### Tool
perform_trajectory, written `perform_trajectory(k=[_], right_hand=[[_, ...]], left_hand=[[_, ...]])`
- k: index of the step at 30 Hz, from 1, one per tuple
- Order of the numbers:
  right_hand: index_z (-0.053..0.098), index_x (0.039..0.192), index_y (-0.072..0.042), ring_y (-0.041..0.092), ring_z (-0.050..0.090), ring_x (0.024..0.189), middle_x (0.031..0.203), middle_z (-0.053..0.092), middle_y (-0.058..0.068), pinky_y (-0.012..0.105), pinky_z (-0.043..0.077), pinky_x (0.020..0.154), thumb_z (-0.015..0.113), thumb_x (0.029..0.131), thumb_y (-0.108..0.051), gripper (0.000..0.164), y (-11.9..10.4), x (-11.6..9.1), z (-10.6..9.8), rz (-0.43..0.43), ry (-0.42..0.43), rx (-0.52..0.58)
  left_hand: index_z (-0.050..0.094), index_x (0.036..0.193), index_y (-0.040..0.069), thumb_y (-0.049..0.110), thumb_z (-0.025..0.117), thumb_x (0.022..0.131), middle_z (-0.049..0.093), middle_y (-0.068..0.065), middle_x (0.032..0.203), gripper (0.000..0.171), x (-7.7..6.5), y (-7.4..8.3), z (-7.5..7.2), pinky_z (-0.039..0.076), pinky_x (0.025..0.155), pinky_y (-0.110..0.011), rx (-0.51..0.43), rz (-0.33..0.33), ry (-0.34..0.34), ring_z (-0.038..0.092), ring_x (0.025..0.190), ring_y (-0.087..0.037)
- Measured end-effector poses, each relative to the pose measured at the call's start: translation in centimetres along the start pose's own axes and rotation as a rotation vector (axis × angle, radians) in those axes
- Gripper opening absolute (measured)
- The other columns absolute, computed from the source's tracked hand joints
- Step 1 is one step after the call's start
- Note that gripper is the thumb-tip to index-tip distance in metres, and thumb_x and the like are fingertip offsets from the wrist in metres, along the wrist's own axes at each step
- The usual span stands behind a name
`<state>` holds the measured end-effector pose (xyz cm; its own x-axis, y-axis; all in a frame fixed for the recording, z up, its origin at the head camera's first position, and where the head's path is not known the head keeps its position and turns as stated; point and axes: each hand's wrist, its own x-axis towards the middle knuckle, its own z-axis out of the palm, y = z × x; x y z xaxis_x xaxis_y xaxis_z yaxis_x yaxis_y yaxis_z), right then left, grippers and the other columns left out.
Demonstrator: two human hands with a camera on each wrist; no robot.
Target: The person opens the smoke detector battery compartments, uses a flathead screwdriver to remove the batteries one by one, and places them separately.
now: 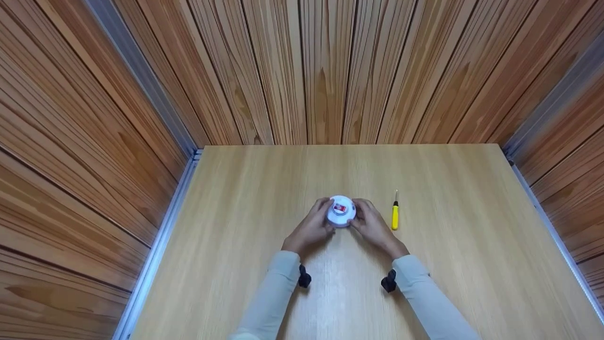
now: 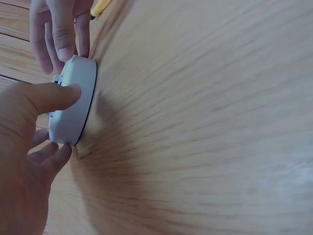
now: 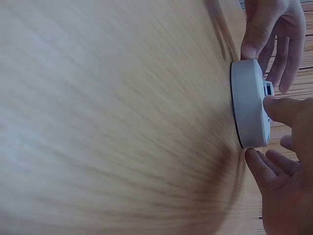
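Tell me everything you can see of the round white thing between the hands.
The round white thing is a shallow disc, plastic-looking, with a raised centre showing red and a thin dark line along its lower edge. Raised side up, it's over the tabletop, left of the yellow screwdriver; contact with the wood is unclear. The left grip and right grip hold it from opposite sides.

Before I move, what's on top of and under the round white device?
A small raised piece with red markings sits on top of the round white device. Beneath is the wooden tabletop; the device's underside is hidden.
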<state>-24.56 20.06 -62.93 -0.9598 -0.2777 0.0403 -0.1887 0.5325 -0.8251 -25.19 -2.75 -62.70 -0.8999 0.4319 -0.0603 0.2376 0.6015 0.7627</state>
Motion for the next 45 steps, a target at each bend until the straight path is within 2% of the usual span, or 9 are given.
perform_trajectory(k=[5,9,16,23,30,36,45], right_hand=[[0.039,0.16,-0.001,0.036,0.052,0.148,0.162,0.042,0.021,0.045,0.045,0.118,0.068,0.103,-0.004,0.065,0.09,-0.09,0.16,0.052,-0.031,0.017],[0.04,0.16,-0.001,0.036,0.051,0.149,0.164,0.041,0.02,0.047,0.044,0.12,0.067,0.104,-0.005,0.063,0.08,-0.13,0.24,0.072,-0.044,0.003],[0.039,0.161,-0.001,0.037,0.048,0.151,0.166,0.039,0.02,0.047,0.042,0.121,0.067,0.104,-0.004,0.064,0.26,-0.28,0.27,0.076,-0.047,-0.011],[0.041,0.161,-0.002,0.036,0.048,0.151,0.167,0.04,0.019,0.048,0.042,0.121,0.067,0.104,-0.006,0.062,0.27,-0.26,0.2,0.075,-0.028,-0.022],[0.042,0.159,0.001,0.037,0.052,0.148,0.164,0.043,0.021,0.048,0.044,0.119,0.067,0.102,-0.001,0.062,0.21,-0.37,0.56,0.072,-0.011,-0.026],[0.041,0.16,0.0,0.037,0.053,0.147,0.165,0.042,0.021,0.047,0.045,0.119,0.068,0.102,0.0,0.065,0.22,-0.34,0.64,0.088,-0.004,0.007],[0.041,0.16,0.0,0.037,0.059,0.139,0.162,0.048,0.023,0.049,0.048,0.117,0.067,0.104,-0.004,0.062,0.26,-0.53,0.33,0.082,0.013,0.037]], left_hand=[[0.025,0.171,0.024,0.012,0.068,0.103,0.015,-0.003,0.179,0.081,-0.03,-0.02,0.37,0.027,0.131,-0.042,-0.008,-0.076,-0.02,0.02,0.165,-0.024],[0.024,0.171,0.024,0.016,0.065,0.107,0.013,-0.006,0.18,0.077,-0.03,-0.17,0.52,0.026,0.131,-0.044,0.009,-0.092,-0.024,0.017,0.166,-0.025],[0.023,0.171,0.024,0.025,0.06,0.11,0.017,-0.005,0.179,0.071,-0.04,-0.23,0.64,0.027,0.131,-0.045,0.039,-0.065,-0.005,0.019,0.165,-0.024],[0.023,0.171,0.025,0.027,0.058,0.111,0.019,-0.006,0.179,0.069,0.01,-0.21,0.58,0.028,0.131,-0.044,0.028,-0.041,0.003,0.021,0.165,-0.023],[0.03,0.169,0.014,0.025,0.06,0.11,0.026,-0.013,0.175,0.066,0.36,-0.24,0.59,0.029,0.131,-0.044,0.103,-0.005,0.011,0.024,0.164,-0.03],[0.029,0.169,0.02,0.026,0.06,0.11,0.023,-0.009,0.177,0.067,0.41,-0.18,0.54,0.027,0.131,-0.044,0.041,-0.073,-0.002,0.021,0.165,-0.028],[0.036,0.167,0.023,0.032,0.06,0.11,0.028,-0.006,0.175,0.062,0.23,-0.12,0.42,0.03,0.13,-0.042,-0.023,-0.098,0.026,0.027,0.163,-0.025]])
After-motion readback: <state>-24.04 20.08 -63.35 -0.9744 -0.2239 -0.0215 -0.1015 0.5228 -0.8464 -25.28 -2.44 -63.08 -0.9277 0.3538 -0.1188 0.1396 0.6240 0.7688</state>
